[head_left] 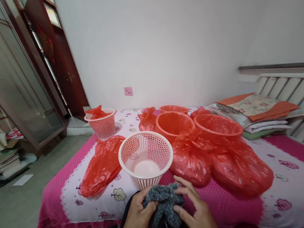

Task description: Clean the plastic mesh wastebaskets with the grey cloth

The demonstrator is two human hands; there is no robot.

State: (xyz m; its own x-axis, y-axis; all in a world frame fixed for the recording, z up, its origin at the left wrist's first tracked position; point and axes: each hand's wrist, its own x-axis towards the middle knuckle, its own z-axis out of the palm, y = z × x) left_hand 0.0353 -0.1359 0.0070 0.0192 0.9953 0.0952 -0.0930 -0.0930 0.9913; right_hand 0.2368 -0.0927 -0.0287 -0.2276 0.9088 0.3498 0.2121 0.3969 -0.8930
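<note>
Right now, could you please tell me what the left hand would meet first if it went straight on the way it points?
Beyond the knit piece in its grip, the left hand would probably meet the nearest basket first, though the depth between them is hard to judge.

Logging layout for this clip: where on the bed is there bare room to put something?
Bare bedspread lies right of the rightmost red bag; a smaller patch sits between the near-left red bag and the left hand. The middle is crowded: red baskets and bags bunch together.
</note>
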